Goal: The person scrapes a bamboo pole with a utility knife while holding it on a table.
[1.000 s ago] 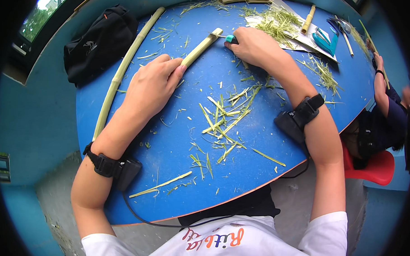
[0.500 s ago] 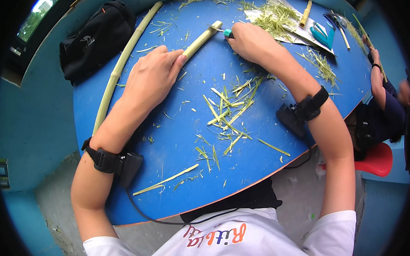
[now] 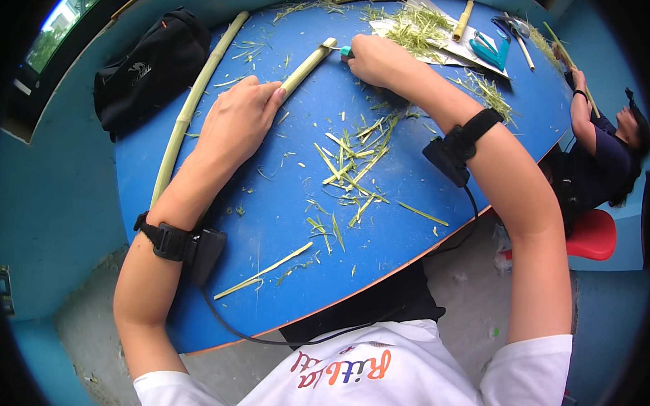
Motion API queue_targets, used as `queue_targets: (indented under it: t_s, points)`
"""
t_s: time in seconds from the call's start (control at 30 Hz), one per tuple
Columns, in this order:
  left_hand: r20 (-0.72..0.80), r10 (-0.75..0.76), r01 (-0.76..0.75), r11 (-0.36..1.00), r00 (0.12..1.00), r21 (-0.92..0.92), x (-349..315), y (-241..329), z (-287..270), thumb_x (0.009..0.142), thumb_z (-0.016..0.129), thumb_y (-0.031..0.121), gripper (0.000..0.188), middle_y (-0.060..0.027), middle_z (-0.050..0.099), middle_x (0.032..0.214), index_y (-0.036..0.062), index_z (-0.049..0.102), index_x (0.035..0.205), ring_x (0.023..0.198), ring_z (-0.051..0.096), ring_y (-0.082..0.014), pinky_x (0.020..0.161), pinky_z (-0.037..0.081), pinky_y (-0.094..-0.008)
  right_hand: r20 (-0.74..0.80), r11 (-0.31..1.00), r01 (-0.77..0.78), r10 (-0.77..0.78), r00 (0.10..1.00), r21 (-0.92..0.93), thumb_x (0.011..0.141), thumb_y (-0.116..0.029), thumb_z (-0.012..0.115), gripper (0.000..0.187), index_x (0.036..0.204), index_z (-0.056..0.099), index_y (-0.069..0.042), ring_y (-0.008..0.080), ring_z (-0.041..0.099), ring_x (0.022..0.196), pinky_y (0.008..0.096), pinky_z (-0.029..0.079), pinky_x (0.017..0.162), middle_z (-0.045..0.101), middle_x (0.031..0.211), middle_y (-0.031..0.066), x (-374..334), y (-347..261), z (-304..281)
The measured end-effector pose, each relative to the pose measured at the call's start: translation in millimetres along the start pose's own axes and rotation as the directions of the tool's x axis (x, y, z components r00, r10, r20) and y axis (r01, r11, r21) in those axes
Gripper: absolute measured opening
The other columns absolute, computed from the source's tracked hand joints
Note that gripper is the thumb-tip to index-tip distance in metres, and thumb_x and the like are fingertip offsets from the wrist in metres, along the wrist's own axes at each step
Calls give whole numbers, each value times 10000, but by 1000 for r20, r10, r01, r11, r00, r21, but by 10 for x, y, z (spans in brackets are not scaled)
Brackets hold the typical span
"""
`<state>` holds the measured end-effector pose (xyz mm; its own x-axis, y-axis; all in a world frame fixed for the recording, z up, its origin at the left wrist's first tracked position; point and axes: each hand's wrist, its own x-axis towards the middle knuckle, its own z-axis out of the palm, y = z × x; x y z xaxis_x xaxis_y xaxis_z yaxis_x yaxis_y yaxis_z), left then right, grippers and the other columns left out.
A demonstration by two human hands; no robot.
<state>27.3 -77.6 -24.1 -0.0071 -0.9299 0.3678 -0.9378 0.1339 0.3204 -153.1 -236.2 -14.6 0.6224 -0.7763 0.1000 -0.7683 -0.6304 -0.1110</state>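
My left hand [image 3: 236, 121] is closed round a pale green bamboo stick [image 3: 304, 72], which slants away from me across the table. The stretch of it under my palm and forearm is hidden. Near the stick's far end, my right hand [image 3: 379, 60] grips a knife [image 3: 346, 52] by its teal handle. Its thin blade lies against the bamboo. A longer bamboo pole [image 3: 192, 98] rests to the left, its near end passing behind my left forearm. Green and yellowish shavings [image 3: 351, 161] are scattered between my arms.
The blue table [image 3: 267, 208] has a curved front edge. A black bag [image 3: 154, 72] lies at its left. At the back right are paper sheets under a shavings pile [image 3: 419, 29], a short bamboo piece [image 3: 463, 20] and a teal tool [image 3: 490, 51]. Another person [image 3: 606, 152] holds a stalk at the right.
The view has shifted slightly. My right hand and the knife still sit at the stick's far end, and my left hand keeps its hold. The other person's head has come into view.
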Motion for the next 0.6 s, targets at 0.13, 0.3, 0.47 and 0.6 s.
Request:
queue_targets:
  t_s: [0.13,0.3,0.47,0.6]
  points:
    - [-12,-11,11,1000,1000,23,5,-17,-4,972,505,261,267,-182,553,807,59,676,1004,786,586,-366,737,468,-453,-19,1000,-17,17,1000,6,852,-191,598,285,903,667,81,410,665,824,471,528,758,663,837,280,5,-45,-30]
    - [-51,12,-11,1000,999,29,13,-81,64,965,515,259,258,-178,560,810,66,684,987,791,592,-365,738,471,-453,-60,1000,0,-1,998,-9,831,-157,584,261,918,674,72,415,664,837,473,532,755,668,873,274,115,13,42]
    - [-47,-17,22,994,999,105,18,-21,99,959,542,292,292,-150,548,802,81,689,1098,771,575,-330,721,451,-424,-97,988,-5,-11,995,-154,829,-127,556,242,953,700,23,392,672,884,465,539,780,685,932,240,161,203,-48]
    - [-50,-22,25,998,999,52,39,-40,86,953,534,271,257,-182,569,830,74,695,992,839,598,-360,777,473,-459,35,1000,-9,10,999,-30,854,-191,591,253,941,702,19,390,669,876,460,531,777,685,911,238,41,111,-14]
